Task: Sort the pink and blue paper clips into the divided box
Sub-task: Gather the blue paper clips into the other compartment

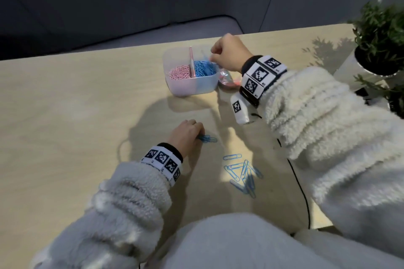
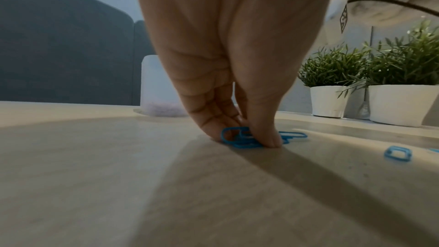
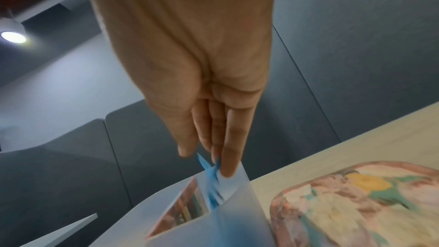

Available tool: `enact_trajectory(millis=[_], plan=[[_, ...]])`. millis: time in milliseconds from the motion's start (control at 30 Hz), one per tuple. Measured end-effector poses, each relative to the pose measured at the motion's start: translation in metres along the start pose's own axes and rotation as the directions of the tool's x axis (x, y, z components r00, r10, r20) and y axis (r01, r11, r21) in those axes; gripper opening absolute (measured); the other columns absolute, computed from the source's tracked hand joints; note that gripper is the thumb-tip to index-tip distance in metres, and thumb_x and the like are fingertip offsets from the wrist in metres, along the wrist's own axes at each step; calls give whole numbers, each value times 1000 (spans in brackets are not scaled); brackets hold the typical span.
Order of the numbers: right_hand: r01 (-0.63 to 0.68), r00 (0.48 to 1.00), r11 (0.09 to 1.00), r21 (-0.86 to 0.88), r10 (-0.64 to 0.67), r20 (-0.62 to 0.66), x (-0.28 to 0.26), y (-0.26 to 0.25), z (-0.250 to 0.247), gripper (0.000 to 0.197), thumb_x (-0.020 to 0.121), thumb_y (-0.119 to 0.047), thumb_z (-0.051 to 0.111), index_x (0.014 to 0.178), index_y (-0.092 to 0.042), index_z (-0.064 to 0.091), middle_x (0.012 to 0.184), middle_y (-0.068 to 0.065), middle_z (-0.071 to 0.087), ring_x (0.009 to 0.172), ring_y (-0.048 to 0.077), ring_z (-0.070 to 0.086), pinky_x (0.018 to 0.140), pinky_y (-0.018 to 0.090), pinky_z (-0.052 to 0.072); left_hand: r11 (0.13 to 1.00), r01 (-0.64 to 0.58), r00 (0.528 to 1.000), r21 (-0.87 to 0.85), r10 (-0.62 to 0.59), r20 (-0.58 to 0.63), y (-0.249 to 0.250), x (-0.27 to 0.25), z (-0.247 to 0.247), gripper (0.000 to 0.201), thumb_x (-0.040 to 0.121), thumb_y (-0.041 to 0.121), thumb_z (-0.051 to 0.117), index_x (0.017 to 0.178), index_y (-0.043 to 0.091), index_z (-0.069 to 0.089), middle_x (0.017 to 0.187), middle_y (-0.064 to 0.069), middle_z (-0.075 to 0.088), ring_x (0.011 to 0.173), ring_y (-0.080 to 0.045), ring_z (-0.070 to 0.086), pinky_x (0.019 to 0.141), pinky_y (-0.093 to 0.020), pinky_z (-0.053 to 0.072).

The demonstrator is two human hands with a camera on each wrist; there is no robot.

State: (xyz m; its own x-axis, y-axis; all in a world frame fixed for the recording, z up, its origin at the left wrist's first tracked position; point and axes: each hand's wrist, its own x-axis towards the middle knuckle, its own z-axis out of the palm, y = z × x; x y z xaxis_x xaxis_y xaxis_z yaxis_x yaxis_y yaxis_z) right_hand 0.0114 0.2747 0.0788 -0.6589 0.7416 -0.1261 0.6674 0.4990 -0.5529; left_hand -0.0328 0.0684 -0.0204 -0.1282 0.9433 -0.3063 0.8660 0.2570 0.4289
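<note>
We see wooden table (image 1: 65, 116), potted plants (image 1: 380, 35) at its right edge. Divided box (image 1: 185, 87) near far edge: pink clips (image 1: 179, 72) in left half, blue clips (image 1: 51, 67) in right. Right hand (image 1: 229, 52) above blue half, fingertips (image 3: 228, 166) pinching blue clips (image 3: 209, 172). Left hand (image 1: 185, 131) mid-table, fingers (image 2: 261, 134) clamped on small blue bunch (image 2: 240, 138). Loose blue clips (image 1: 242, 172) toward near edge.

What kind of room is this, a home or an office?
Hard to say for sure; probably an office lounge or meeting corner. A pale wooden table stands before a dark grey upholstered sofa, with small potted plants in white pots along its edge.
</note>
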Motion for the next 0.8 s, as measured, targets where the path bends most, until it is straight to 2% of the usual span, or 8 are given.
enact_trajectory(millis=[67,167,233,300,400,567,700,800], plan=[[-2,999,1000,8,2,-47,-8,6,-1,22,86,-13,59,104,-4,67,110,14,67,100,26,63,93,34,49,1000,3,1000,-21,-3,7,0,-1,1,23,85,10,56,107,8,58,106,-12,61,101,-28,54,88,-36,42],[20,995,1000,-7,-20,-94,-49,28,-1,19,85,-8,51,88,-2,69,95,16,69,90,28,61,79,29,45,999,-38,998,15,39,-40,0,-5,6,19,85,8,54,102,5,62,106,-15,59,101,-32,52,88,-39,43],[-35,999,998,-51,37,37,-90,52,5,21,85,-13,53,75,1,64,79,17,66,76,28,59,62,28,36,997,-48,995,57,53,-79,0,-7,10,18,87,8,53,102,4,64,111,-15,56,102,-33,50,90,-39,42],[-122,975,988,-99,138,175,-136,76,14,22,82,-24,60,70,-6,60,74,13,64,71,25,55,62,25,32,997,-43,995,65,49,-87,0,-8,13,18,89,7,50,103,4,61,112,-15,55,102,-33,50,90,-39,43],[-189,934,967,-170,231,273,-195,99,31,31,78,-42,68,72,-14,56,76,7,61,73,23,51,63,27,31,994,-26,997,104,33,-65,2,-8,17,19,92,7,44,107,6,56,109,-14,55,101,-30,51,88,-36,41],[-162,945,974,-160,200,258,-236,110,68,52,62,-59,73,78,-18,44,91,7,53,88,28,53,70,32,36,996,5,998,89,1,-61,7,-11,21,22,93,6,43,112,6,55,114,-14,53,105,-30,48,90,-33,37],[-138,953,972,-189,182,241,-243,100,88,65,59,-47,80,103,-10,49,106,11,51,96,29,51,80,34,39,991,-14,999,134,20,-45,18,-19,29,21,94,9,43,111,6,55,119,-14,48,107,-31,44,90,-34,36],[-171,961,980,-103,189,203,-247,93,94,42,74,-25,74,105,-7,52,108,14,55,98,32,54,80,35,40,991,-68,996,117,73,-45,32,-27,38,20,93,9,43,108,3,54,114,-16,53,103,-33,47,88,-35,35]])
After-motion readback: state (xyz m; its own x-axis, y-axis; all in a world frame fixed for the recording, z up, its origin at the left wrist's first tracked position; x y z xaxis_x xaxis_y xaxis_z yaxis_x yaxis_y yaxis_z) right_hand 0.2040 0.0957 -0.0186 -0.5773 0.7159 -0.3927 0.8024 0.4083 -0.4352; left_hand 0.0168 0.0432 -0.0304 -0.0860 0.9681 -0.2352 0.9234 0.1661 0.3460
